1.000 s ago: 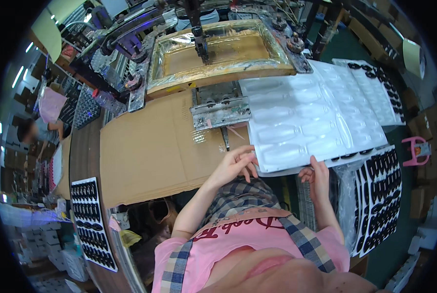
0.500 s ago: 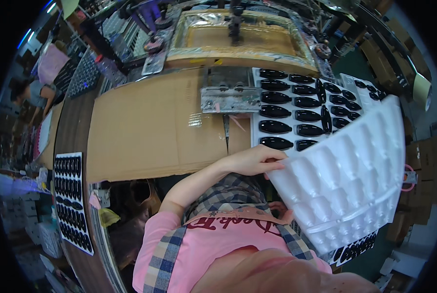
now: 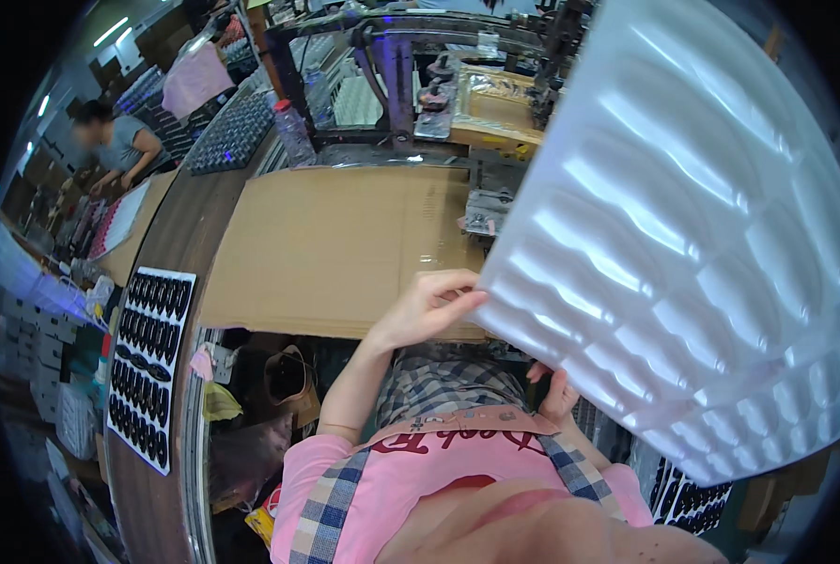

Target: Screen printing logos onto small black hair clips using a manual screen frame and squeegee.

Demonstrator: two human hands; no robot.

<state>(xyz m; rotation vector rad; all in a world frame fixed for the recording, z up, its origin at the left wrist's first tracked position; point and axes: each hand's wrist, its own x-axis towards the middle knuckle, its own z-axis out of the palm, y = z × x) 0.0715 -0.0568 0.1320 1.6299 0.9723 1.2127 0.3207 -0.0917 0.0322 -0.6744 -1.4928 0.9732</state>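
Pinching a white sheet point(image 3: 645, 235) by 1 corner
The left hand point(image 3: 431, 305) has thumb and fingers closed on its near left corner; the right hand point(image 3: 556, 395) is half curled by the near edge, its hold impossible to tell. The sheet tilts, raised, at right of the cardboard point(image 3: 335, 249).

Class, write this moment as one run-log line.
left hand: pinching white moulded plastic sheet by corner; right hand: near sheet's lower edge, contact unclear; sheet: tilted; flat brown cardboard: left of sheet
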